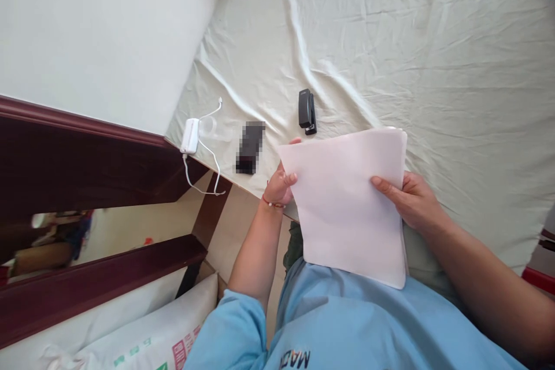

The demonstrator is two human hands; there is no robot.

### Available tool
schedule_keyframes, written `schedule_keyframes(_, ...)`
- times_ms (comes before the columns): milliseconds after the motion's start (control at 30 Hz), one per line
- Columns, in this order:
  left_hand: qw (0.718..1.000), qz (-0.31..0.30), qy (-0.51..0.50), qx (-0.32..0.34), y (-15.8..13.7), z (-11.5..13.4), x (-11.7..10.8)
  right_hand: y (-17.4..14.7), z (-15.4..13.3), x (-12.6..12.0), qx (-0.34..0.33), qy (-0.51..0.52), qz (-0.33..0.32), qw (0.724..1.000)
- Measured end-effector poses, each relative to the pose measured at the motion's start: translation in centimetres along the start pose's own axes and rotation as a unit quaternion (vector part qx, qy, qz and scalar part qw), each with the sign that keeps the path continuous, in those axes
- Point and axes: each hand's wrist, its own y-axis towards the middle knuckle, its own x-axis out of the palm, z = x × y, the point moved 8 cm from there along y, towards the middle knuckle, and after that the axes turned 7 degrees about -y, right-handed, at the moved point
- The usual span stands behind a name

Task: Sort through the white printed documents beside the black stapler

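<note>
A stack of white paper sheets (347,202) is held in front of my chest, over the edge of a bed. My left hand (281,182) grips the stack's left edge, thumb on top. My right hand (410,199) grips the right edge, with the thumb laid across the top sheet. A black stapler (306,111) lies on the sheet just beyond the paper's far left corner, a hand's width from my left hand.
The bed is covered by a wrinkled pale green sheet (411,58). A blurred dark object (250,147) and a white power bank with its cable (189,136) lie near the bed's corner. A dark wooden frame (87,144) and a white sack (143,329) are at the left.
</note>
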Motion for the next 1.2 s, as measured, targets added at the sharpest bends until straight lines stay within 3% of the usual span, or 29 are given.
schedule_keyframes(167, 0.996, -0.057, -0.057, 0.029, 3.3, 1.5, 1.6, 0.2, 0.0, 0.1, 0.017, -0.006, -0.022, 1.000)
schedule_keyframes(367, 0.991, -0.069, -0.107, 0.037, 4.3, 1.2, 2.1, 0.7, -0.9, -0.7, -0.059, -0.058, 0.033, 0.996)
schedule_keyframes(500, 0.986, -0.087, -0.131, 0.059, 4.1, 1.4, 2.1, 0.7, -1.3, -0.8, -0.087, -0.031, 0.054, 0.994)
schedule_keyframes(900, 0.993, -0.085, -0.067, 0.037, 2.7, 1.6, 1.8, 0.5, -1.4, -1.1, -0.115, -0.091, 0.073, 0.986)
schedule_keyframes(1200, 0.999, -0.018, -0.041, 0.021, 2.7, 1.5, 1.3, 0.4, -1.8, -0.9, -0.107, -0.168, 0.073, 0.977)
